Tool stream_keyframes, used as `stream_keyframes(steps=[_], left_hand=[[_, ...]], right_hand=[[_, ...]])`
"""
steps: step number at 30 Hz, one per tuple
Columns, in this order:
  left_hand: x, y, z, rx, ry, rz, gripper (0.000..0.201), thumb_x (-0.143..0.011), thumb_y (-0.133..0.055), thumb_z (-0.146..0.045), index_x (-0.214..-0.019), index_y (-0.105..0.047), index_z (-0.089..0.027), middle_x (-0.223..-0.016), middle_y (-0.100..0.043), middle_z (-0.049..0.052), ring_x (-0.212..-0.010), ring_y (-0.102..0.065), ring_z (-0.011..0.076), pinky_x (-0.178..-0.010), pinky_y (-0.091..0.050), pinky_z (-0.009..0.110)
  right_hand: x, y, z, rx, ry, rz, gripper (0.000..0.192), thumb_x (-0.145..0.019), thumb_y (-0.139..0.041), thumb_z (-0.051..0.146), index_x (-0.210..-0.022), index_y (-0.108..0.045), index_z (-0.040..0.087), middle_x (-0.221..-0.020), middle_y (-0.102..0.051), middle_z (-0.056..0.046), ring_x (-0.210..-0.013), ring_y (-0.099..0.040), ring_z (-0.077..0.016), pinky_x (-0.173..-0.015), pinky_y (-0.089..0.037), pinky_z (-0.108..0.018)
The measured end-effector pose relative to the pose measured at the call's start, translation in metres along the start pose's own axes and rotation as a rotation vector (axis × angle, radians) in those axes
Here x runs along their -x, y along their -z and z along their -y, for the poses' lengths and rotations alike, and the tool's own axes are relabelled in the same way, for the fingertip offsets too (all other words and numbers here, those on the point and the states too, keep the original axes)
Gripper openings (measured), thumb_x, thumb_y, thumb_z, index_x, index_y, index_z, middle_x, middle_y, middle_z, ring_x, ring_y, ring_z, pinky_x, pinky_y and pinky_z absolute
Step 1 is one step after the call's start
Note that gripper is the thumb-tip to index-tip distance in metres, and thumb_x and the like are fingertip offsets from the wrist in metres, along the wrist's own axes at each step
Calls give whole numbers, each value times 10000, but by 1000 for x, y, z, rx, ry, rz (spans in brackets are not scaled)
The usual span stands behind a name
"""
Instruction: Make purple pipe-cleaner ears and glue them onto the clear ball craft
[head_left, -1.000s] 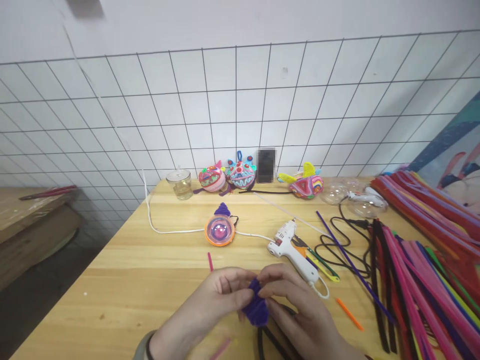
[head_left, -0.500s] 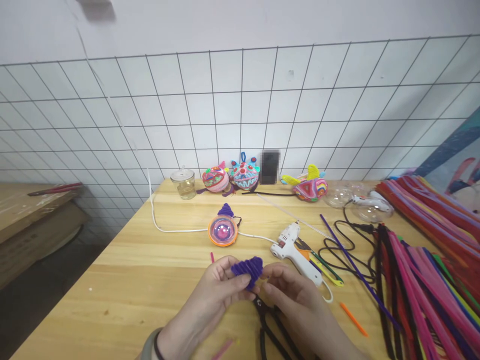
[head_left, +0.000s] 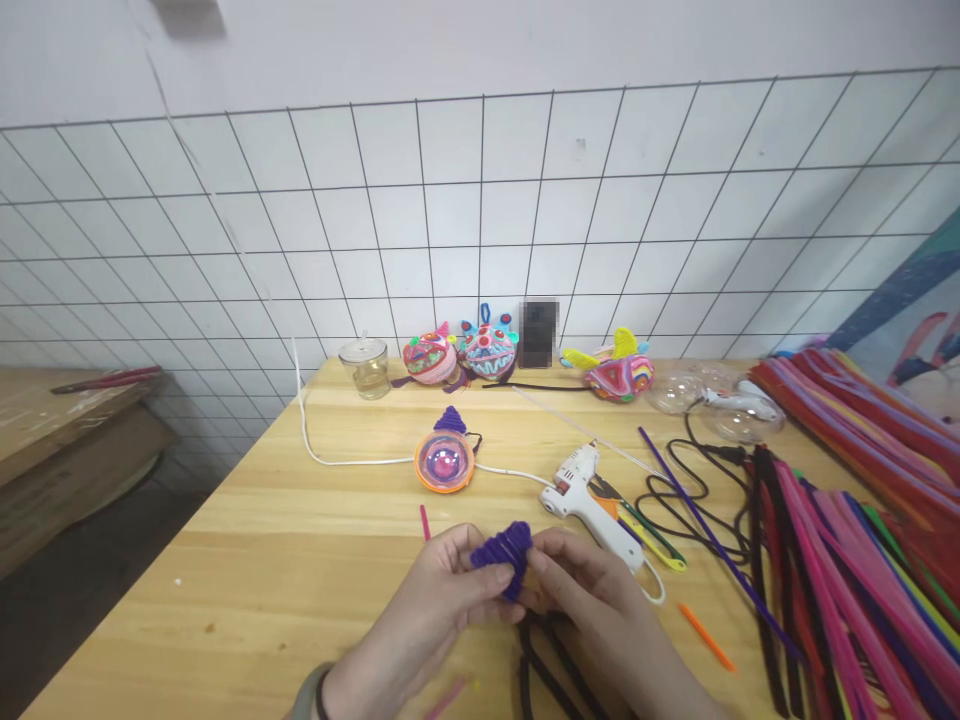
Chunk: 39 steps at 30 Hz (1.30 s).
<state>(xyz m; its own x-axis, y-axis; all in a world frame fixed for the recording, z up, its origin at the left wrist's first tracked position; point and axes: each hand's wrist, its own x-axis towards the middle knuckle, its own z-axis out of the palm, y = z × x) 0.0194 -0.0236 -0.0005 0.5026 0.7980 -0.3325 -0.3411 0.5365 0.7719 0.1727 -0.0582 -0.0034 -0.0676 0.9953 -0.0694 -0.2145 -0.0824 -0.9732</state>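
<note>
My left hand and my right hand meet low in the middle, both pinching a small purple pipe-cleaner coil held just above the wooden table. Black pipe cleaners lie under my right hand. A white glue gun rests just right of the coil. Farther back sits an orange-rimmed clear ball with a purple cap.
Several coloured pipe cleaners are heaped along the right side, with black cable loops beside them. Three finished colourful figures, a glass jar and clear domes line the back edge. A white cord crosses the table; the left edge drops off.
My hands lifted the purple coil from low near the table edge, turned it so its ribbed side shows, and now hold it slightly lower than half a second ago.
</note>
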Motion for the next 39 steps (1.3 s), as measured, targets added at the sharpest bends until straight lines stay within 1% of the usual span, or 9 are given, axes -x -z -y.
stream_keyframes(steps=[8,14,17,20,26,30,34,37,39], left_hand=[[0,-1,3,-101,14,9,357,-565,-834,-291,-733,-561,-134,-690,-714,55,-624,-686,170,-600,-525,262],[-1,0,6,-150,5,70,353,-580,-825,-297,-756,-561,-142,-751,-724,65,-653,-694,176,-594,-511,254],[-1,1,7,-170,18,73,366,-578,-825,-306,-747,-544,-145,-752,-725,68,-650,-695,179,-594,-507,255],[-1,2,6,-177,25,77,383,-575,-827,-315,-769,-547,-140,-767,-725,75,-647,-695,179,-592,-508,256],[-1,3,3,-157,3,109,327,-630,-800,-293,-817,-581,-137,-782,-719,58,-660,-693,166,-609,-523,259],[-1,3,3,-154,-8,121,331,-629,-801,-296,-838,-601,-134,-771,-714,50,-653,-694,169,-595,-528,256],[0,3,1,-145,-4,102,339,-640,-789,-349,-836,-628,-124,-761,-707,54,-640,-688,167,-585,-531,253],[1,3,0,-95,-25,57,335,-700,-719,-439,-748,-635,-118,-704,-694,57,-609,-675,164,-571,-536,264],[1,3,-1,-71,-38,32,377,-739,-661,-486,-740,-654,-109,-682,-693,70,-587,-661,160,-562,-540,273]], right_hand=[[0,-2,6,4,26,-67,294,-753,-685,451,-687,-672,165,-655,-582,-9,-587,-521,-132,-551,-447,-242],[1,2,5,65,57,-86,287,-762,-673,440,-669,-678,168,-670,-587,-18,-611,-526,-146,-544,-436,-242],[2,2,6,105,85,-103,291,-767,-666,433,-649,-675,167,-652,-594,-18,-632,-534,-154,-581,-442,-243],[2,2,8,114,79,-115,283,-767,-664,426,-653,-681,168,-639,-594,-11,-629,-528,-149,-603,-440,-236],[0,3,10,144,48,-106,257,-765,-663,408,-664,-684,172,-648,-606,-13,-617,-518,-145,-560,-410,-220],[0,4,11,158,50,-113,264,-749,-666,419,-648,-673,175,-637,-596,-14,-605,-511,-150,-548,-402,-227],[0,5,10,184,58,-112,268,-759,-649,416,-643,-673,175,-637,-581,-15,-606,-501,-152,-551,-400,-233],[0,4,10,205,72,-122,271,-751,-651,414,-625,-672,175,-611,-545,-2,-589,-470,-142,-542,-384,-228],[0,4,10,205,74,-131,272,-748,-651,416,-621,-671,177,-605,-534,3,-582,-454,-138,-539,-375,-226]])
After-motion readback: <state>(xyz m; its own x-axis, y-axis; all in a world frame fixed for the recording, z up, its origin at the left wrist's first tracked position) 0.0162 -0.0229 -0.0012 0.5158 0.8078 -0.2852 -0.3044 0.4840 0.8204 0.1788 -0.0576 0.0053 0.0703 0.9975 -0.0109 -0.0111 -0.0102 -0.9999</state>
